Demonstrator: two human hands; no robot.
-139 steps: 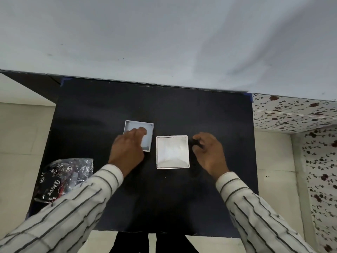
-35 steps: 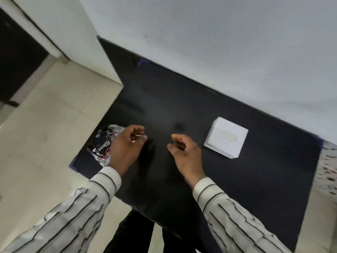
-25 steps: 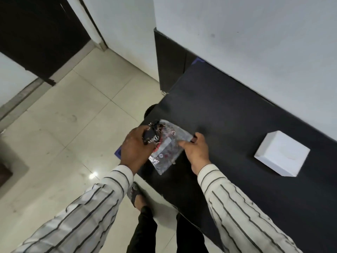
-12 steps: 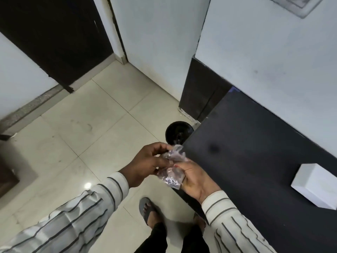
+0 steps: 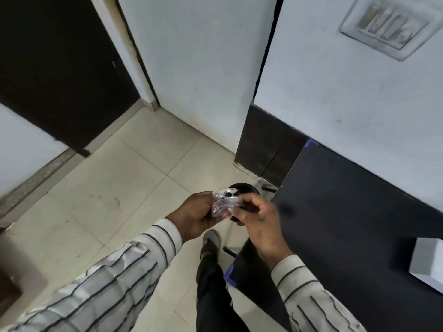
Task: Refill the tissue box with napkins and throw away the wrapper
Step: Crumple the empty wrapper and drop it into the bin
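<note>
Pale floor tiles [image 5: 100, 188] fill the left of the view, meeting white walls and a dark door, while a black table [image 5: 347, 212] runs along the wall at the right, a switch plate [image 5: 383, 22] mounted above it. Off the table's left edge, both hands work the clear wrapper [image 5: 223, 203]: the left hand [image 5: 196, 214] cups it with fingers curled closed around it, and the right hand [image 5: 259, 219] pinches its other end between thumb and fingertips, so the plastic sits bunched between them. Just beyond the hands, on the floor by the table's near-left corner, shows the rim of a round dark bin [image 5: 242, 188], mostly hidden behind them. The white tissue box [image 5: 429, 264] stands closed near the table's right end, so refilling looks done and disposal is the step in hand. The next move probably calls for bringing the crumpled wrapper over the bin's opening and letting go. Dark print flecks the wrapper, but nothing on it is legible.
</note>
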